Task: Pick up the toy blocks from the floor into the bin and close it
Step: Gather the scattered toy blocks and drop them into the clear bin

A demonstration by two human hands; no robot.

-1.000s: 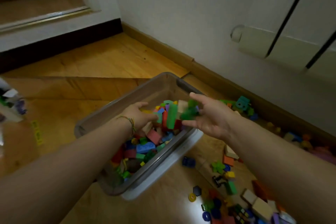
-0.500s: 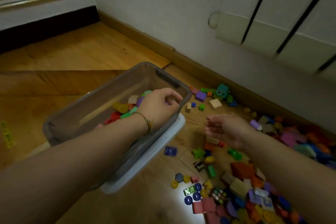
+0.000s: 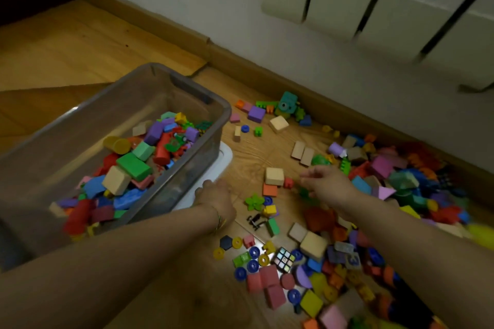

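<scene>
A translucent grey bin [image 3: 223, 112] stands at the left on its white lid [image 3: 226, 159], partly filled with coloured toy blocks [image 3: 133, 165]. Many more blocks [image 3: 315, 246] lie scattered on the wooden floor to its right, up to the wall. My left hand [image 3: 217, 198] is down on the floor by the lid's near corner, fingers curled downward and hiding what is under them. My right hand [image 3: 327, 184] hovers low over the floor with fingers apart, its tips close to a small orange block [image 3: 288, 182] and a tan cube [image 3: 274, 176].
A wooden skirting board [image 3: 267, 72] and white wall run behind the blocks, with a white radiator [image 3: 374, 0] above. A Rubik's cube [image 3: 284, 259] and round blue and yellow discs [image 3: 252, 259] lie near my forearms. Bare wooden floor [image 3: 66, 43] stretches to the far left.
Both hands have left the bin and dropped to the floor: the left to the lid's corner, the right toward the blocks by the tan cube. The view has swung right and down.
</scene>
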